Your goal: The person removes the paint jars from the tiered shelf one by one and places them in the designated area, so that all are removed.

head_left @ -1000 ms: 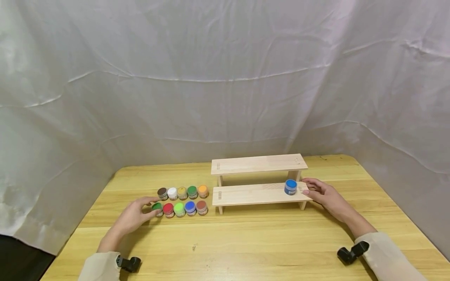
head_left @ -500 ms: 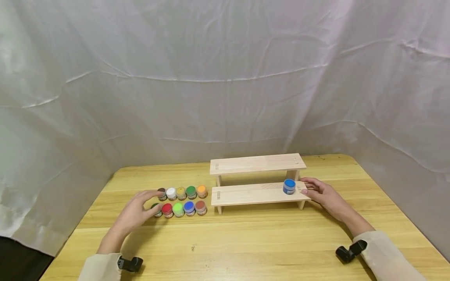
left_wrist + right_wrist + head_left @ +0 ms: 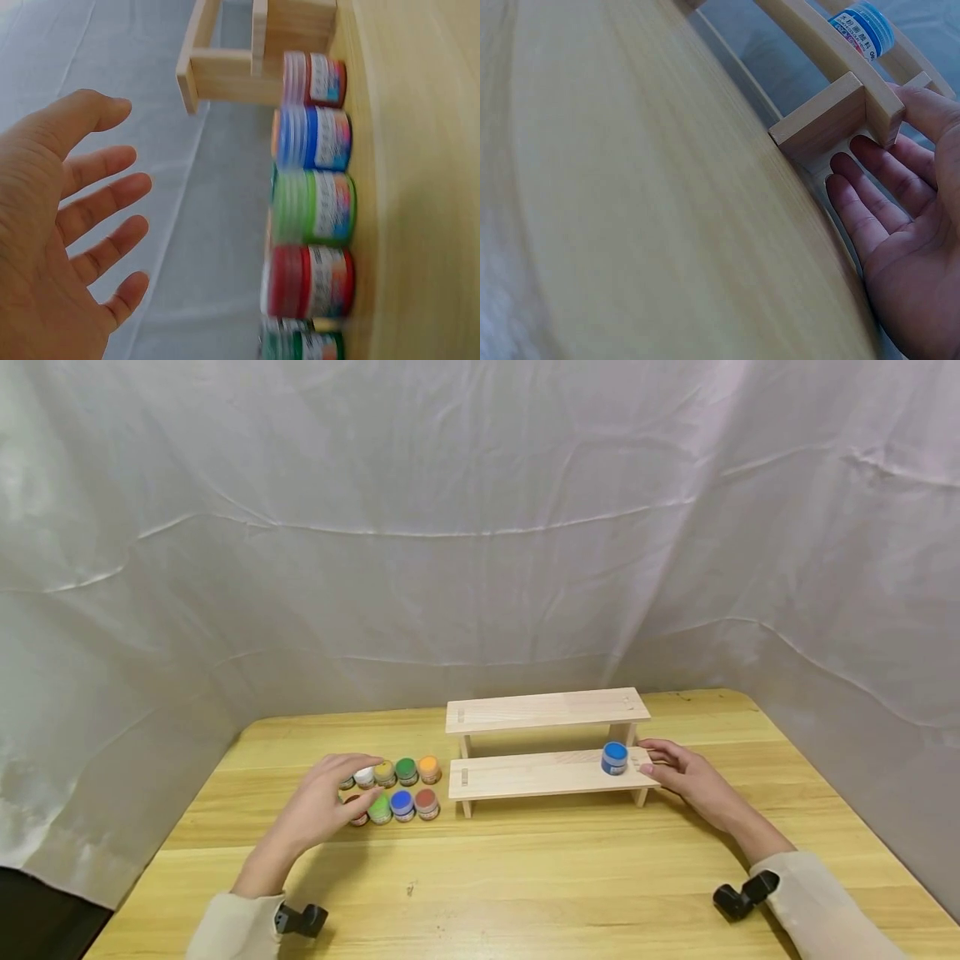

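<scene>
My left hand (image 3: 318,802) hovers over the left part of two rows of paint jars, fingers spread and apart from them. In the left wrist view the front row shows a dark green jar (image 3: 300,346), a red jar (image 3: 309,282), a light green jar (image 3: 313,206), a blue jar (image 3: 313,138) and a reddish-brown jar (image 3: 315,79). My right hand (image 3: 693,785) grips the right end of the two-tier wooden shelf (image 3: 525,777), thumb on the lower board and fingers beneath or behind it. Close to that thumb, a bright blue jar (image 3: 614,760) stands upright on the lower board.
In the back row, a white jar (image 3: 364,777), a yellow jar (image 3: 385,773), a green jar (image 3: 407,771) and an orange jar (image 3: 429,769) stand left of the shelf. The wooden table (image 3: 510,885) ends at a grey cloth backdrop (image 3: 480,593).
My left hand has moved right and lifted, from the dark green jar at the front row's left end to over the red and light green jars. My right hand stays at the shelf.
</scene>
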`<action>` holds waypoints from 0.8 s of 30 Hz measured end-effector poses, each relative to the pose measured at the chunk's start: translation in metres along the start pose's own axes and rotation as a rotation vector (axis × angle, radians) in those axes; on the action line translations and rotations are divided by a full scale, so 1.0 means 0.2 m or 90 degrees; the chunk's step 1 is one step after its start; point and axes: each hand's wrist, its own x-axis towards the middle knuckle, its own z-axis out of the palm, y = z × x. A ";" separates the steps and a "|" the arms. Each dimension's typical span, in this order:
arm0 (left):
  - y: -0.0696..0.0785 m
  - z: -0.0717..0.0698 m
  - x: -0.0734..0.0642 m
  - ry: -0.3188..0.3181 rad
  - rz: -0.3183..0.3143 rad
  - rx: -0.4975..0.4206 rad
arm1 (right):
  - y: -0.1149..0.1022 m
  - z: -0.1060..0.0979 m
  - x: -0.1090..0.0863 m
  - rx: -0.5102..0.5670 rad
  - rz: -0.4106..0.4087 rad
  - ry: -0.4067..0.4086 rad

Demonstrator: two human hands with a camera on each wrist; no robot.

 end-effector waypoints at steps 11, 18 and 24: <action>0.21 0.10 0.13 -0.057 0.074 -0.024 | 0.00 0.00 0.00 0.012 -0.001 -0.002; 0.34 0.19 0.21 -0.067 0.106 -0.010 | 0.00 0.00 0.00 0.021 -0.001 -0.003; 0.45 0.26 0.28 -0.089 0.126 -0.024 | 0.00 0.00 0.00 0.020 -0.002 -0.005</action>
